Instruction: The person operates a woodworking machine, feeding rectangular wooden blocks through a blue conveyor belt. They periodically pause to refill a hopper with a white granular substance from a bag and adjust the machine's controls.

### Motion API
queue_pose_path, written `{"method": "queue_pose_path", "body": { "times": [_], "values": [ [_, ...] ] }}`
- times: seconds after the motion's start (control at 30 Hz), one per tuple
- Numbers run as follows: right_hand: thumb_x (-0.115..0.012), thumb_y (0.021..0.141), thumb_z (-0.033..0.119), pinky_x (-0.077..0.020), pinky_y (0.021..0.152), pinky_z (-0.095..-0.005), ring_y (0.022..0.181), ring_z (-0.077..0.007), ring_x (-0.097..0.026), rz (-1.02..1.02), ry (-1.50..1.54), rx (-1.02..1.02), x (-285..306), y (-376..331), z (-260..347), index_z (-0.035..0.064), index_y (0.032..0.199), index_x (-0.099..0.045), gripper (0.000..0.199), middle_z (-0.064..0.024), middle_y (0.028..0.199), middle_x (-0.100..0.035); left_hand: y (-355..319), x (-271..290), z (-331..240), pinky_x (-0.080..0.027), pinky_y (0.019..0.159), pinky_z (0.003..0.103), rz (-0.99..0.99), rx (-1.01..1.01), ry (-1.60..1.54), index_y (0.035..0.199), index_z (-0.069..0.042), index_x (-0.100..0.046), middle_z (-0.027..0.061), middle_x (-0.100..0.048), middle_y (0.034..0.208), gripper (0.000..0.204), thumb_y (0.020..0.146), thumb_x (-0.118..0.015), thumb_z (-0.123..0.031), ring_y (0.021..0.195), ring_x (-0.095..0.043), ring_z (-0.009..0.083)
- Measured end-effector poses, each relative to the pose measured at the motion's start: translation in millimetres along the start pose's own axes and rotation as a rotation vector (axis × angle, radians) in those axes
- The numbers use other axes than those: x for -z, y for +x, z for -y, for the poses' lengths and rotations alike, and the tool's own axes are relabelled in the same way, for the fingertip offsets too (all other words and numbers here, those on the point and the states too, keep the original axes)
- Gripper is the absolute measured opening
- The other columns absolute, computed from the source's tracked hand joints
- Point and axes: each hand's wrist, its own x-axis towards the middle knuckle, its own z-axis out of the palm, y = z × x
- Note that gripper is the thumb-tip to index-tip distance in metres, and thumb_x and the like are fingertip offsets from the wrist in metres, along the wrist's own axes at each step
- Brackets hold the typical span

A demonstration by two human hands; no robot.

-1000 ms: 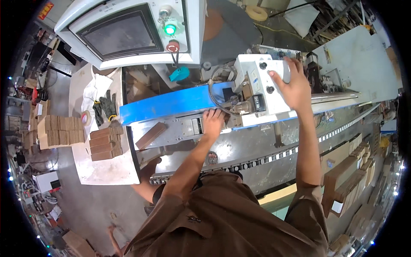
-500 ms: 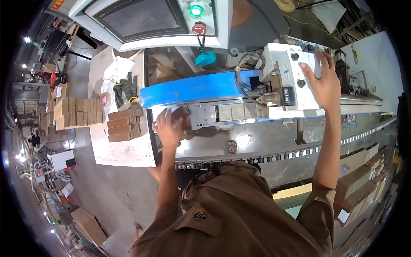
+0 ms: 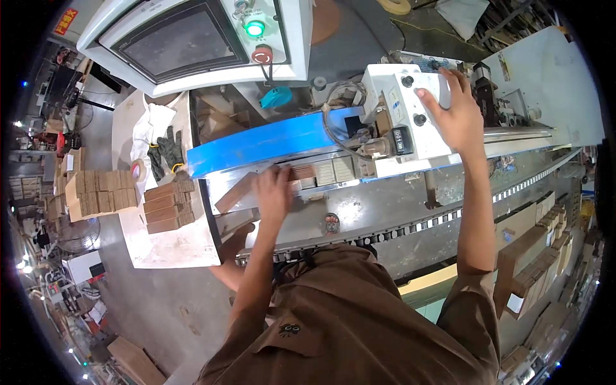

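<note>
One wooden block (image 3: 239, 191) beside left hand (image 3: 274, 190)

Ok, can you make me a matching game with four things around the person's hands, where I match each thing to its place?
Things:
1. left hand
2. right hand
3. black gloves
4. green light

Places:
A. lying on the white side table
B. on small wooden blocks beside the blue guard
C. on the white control box with black knobs
D. glowing beside the dark screen

Pairs: 1-B, 2-C, 3-A, 4-D
</note>
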Motion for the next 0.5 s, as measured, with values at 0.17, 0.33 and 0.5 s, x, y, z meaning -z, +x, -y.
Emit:
{"method": "queue_pose_path", "body": {
  "times": [0.17,0.33,0.5],
  "values": [
    [-0.069,0.093,0.069,-0.0535,0.105,-0.0503,0.129,-0.0446,-0.064,-0.001,-0.005,0.009,2,1,1,0.0028,0.146,-0.059,0.086,-0.0227,0.151,-0.057,15,-77,-26,-0.039,0.114,0.053,-0.065,-0.04,-0.051,0.135,-0.02,-0.071,0.0022,-0.064,0.131,0.046,0.089,-0.073,-0.018,0.123,-0.057,0.0279],
    [-0.069,0.093,0.068,-0.0542,0.104,-0.0506,0.128,-0.0433,-0.065,-0.018,-0.053,0.02,-1,-1,-2,0.0033,0.146,-0.059,0.085,-0.0216,0.15,-0.057,18,-82,-24,-0.038,0.114,0.056,-0.063,-0.106,0.013,0.132,-0.025,-0.075,-0.0062,-0.066,0.133,0.043,0.093,-0.063,-0.01,0.122,-0.058,0.022],
    [-0.069,0.093,0.068,-0.0563,0.099,-0.0503,0.122,-0.0445,-0.068,-0.069,-0.033,0.071,-3,-1,-4,0.0018,0.143,-0.062,0.083,-0.0225,0.143,-0.062,20,-80,-17,-0.037,0.114,0.056,0.029,-0.131,0.045,0.138,-0.029,-0.072,-0.0073,-0.065,0.134,0.053,0.091,-0.061,-0.009,0.121,-0.058,0.022]
  ]
}}
